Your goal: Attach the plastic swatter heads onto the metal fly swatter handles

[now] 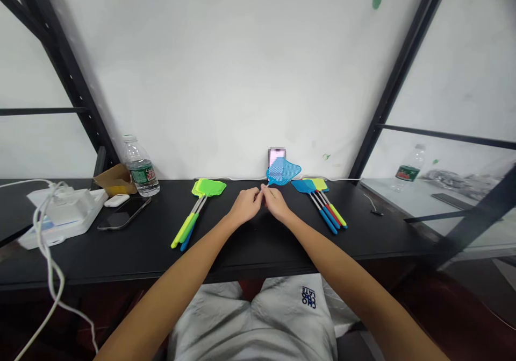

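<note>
Above the pale shorts (250,323), the bare forearms run forward and inward from wide apart, making a V whose point lies over the black desk (242,259). At that point the left hand (246,206) and right hand (276,204) meet, backs upward, fingers curled under, thumbs brought together at the tips. Both seem to be pinching the thin shaft of the blue swatter (287,170), though the fingers cover so much that the exact grip is hard to make out.

The swatter's head stands just beyond the fingertips, tilted up and leaning toward the right hand's side. It is a see-through mesh, broad, with a lobed, wavy edge; its handle is hidden by the hands.

Left of the hands lies a bunch of green-headed swatters (212,187), with yellow, green and blue handles pointing back toward the body. Right of the hands lies another bunch, blue and yellow swatters (305,186), with blue, red and yellow handles. Directly behind the raised mesh, a screen (277,151) stands by the white wall (221,81)
</note>
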The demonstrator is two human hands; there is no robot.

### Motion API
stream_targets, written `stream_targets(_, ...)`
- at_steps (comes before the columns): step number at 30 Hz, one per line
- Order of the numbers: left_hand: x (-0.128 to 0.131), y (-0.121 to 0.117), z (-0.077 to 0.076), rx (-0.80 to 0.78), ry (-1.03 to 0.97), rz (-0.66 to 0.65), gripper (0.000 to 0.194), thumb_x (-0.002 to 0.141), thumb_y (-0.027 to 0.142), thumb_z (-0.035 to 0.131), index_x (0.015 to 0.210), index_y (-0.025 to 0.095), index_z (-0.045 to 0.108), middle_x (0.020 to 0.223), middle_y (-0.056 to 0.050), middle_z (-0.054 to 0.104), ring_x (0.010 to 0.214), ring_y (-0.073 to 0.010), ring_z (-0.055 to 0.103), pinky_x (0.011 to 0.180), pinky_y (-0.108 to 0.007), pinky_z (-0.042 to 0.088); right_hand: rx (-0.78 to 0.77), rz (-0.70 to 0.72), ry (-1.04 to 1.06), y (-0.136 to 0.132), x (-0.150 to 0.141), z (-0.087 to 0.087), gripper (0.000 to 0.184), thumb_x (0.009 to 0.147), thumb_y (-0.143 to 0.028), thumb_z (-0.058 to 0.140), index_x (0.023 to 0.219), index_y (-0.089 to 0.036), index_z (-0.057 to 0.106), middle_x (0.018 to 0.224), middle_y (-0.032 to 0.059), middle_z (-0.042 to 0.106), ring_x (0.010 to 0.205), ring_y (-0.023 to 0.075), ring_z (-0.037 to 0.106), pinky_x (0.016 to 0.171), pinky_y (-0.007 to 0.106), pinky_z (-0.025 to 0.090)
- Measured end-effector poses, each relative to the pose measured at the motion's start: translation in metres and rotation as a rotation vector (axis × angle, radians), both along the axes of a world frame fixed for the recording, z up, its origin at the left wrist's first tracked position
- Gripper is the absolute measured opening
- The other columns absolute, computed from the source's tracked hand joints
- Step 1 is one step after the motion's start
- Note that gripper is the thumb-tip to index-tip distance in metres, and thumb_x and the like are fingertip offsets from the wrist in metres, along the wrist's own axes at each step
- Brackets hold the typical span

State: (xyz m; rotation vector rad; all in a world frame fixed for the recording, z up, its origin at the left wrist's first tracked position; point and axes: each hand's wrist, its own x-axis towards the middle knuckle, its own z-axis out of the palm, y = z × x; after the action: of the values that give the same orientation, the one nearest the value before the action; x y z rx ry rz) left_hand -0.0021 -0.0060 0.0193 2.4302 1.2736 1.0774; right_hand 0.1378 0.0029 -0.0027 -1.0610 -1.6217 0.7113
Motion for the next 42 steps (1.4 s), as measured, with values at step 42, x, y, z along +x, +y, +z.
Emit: stream_targets(42,0.002,0.000,-0.008,-0.057,-0.217,-0.049,0.020,0.085,0.033,0.053,0.078,0.018,0.064,0.078,-0.003,0.064,0.073,-0.0149,0.058,0.069,-0.027,0.044,0.158,-0.495,-0.718,-0.063,0.115,0.030,0.046,0.091,-0.048,0.044,0.056,-0.020,0.044,0.051,-0.0007,0.047,0.051,0.0126,0.042,0.054,0.026,0.025)
